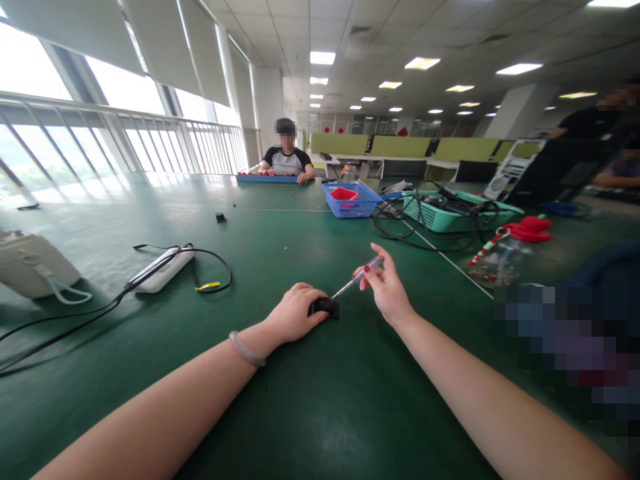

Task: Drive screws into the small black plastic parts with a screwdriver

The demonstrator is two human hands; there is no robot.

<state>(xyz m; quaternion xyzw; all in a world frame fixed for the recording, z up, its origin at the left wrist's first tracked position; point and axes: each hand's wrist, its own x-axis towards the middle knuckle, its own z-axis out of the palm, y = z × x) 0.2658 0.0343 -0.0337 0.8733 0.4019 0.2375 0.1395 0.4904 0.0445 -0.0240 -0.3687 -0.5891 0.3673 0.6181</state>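
My left hand [295,312] is closed around a small black object [325,306] on the green table; its exact kind is too small to make out. Between the fingers and thumb of my right hand [387,283] is a screwdriver [357,275] with a clear handle, slanting down to the left. Its metal tip reaches the top of the black object; whether it sits in a screw cannot be seen. My left wrist bears a pale bangle [247,349].
On the left lie a white power strip [164,269] with black cables and a beige bag [33,265]. Ahead are a blue basket [351,208] and a green basket [445,219] of cables. A red-topped bottle [500,261] stands right. A person [287,160] sits at the far end.
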